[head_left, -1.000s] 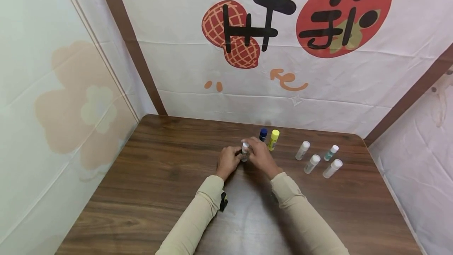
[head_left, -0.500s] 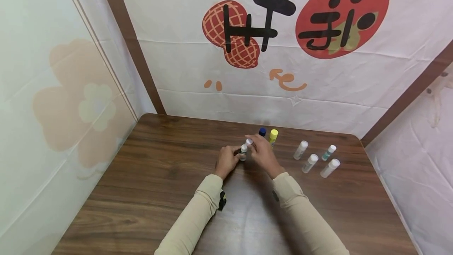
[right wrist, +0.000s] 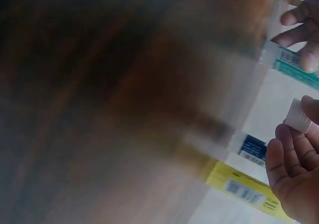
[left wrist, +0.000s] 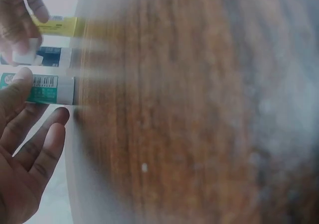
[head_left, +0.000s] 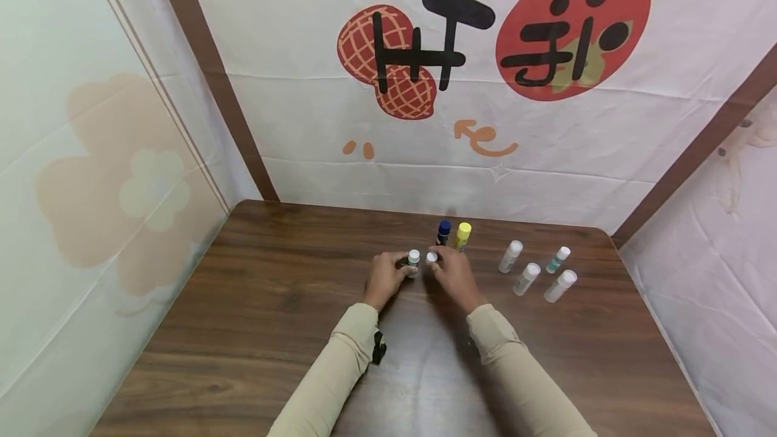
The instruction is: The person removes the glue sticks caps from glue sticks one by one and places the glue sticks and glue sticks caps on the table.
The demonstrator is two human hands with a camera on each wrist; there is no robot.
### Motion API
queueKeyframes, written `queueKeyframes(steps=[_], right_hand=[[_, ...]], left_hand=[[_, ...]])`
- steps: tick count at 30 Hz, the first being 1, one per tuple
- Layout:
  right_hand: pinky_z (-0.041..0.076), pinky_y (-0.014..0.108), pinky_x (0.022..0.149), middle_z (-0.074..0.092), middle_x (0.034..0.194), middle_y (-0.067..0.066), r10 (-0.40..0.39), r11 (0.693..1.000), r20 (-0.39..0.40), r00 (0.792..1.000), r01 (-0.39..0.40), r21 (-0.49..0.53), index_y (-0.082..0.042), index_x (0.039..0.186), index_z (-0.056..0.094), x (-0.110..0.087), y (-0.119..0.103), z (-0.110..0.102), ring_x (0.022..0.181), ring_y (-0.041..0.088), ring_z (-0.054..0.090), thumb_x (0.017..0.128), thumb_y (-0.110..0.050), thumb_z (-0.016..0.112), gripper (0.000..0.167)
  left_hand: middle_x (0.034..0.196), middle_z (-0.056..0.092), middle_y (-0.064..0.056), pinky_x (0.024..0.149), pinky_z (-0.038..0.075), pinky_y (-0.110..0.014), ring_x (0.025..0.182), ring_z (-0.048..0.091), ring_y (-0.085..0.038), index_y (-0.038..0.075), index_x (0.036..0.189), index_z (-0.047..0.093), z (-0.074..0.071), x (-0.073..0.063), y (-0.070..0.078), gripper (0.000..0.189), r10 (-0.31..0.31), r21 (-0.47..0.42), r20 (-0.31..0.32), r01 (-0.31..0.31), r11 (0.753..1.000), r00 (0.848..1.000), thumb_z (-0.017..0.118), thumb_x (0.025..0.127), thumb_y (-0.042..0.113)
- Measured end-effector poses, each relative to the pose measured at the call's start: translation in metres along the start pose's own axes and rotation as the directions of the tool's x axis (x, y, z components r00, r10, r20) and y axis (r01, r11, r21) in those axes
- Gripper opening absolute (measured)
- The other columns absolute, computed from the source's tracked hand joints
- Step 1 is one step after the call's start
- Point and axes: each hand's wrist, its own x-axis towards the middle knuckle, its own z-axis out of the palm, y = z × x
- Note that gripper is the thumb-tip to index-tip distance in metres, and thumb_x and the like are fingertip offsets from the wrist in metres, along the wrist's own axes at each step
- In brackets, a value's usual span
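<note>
My left hand (head_left: 385,280) pinches an uncapped glue stick (head_left: 414,260) between thumb and fingers, and it stands upright on the table. Its label shows green with a barcode in the left wrist view, where the thumb lies across the glue stick (left wrist: 46,89). Just to the right, my right hand (head_left: 458,278) holds a small white cap (head_left: 431,257), apart from the stick. In the right wrist view the thumb and fingertips pinch this cap (right wrist: 297,117). Behind the right hand stand a dark blue glue stick (head_left: 444,232) and a yellow glue stick (head_left: 463,237).
Several white-capped sticks stand at the right of the wooden table (head_left: 273,302): a clear one (head_left: 510,257), two more near the front, and a teal-labelled stick (head_left: 558,260). A printed cloth wall (head_left: 315,181) rises behind the table's far edge.
My right hand has lifted the white cap off the glue stick and moved it right and slightly down. My left hand has kept its grip. The head view has shifted slightly.
</note>
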Motion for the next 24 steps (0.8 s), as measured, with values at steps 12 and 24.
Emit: queueKeyframes(steps=[12,24], right_hand=[[0.051,0.042,0.081,0.07,0.101,0.013,-0.005,1.0,0.052,0.999,0.007,-0.029,0.0,0.104,0.07,0.003,0.01,0.011,0.092,0.026,0.065,0.082,-0.004,0.075,0.023],[0.05,0.039,0.071,0.067,0.085,0.008,0.047,0.998,0.123,0.991,-0.041,-0.053,-0.004,0.081,0.07,0.006,0.012,0.017,0.075,0.019,0.06,0.078,0.0,0.075,0.007]], left_hand=[[0.099,0.073,-0.005,0.08,0.054,-0.036,0.093,0.068,-0.018,0.01,0.108,0.075,0.001,0.002,-0.001,0.035,-0.003,0.022,-0.008,0.003,1.0,1.0,0.082,0.076,0.022],[0.1,0.073,-0.006,0.081,0.054,-0.037,0.096,0.068,-0.019,0.009,0.108,0.074,0.001,0.003,-0.003,0.036,-0.016,0.015,0.007,0.015,1.0,1.0,0.082,0.075,0.022]])
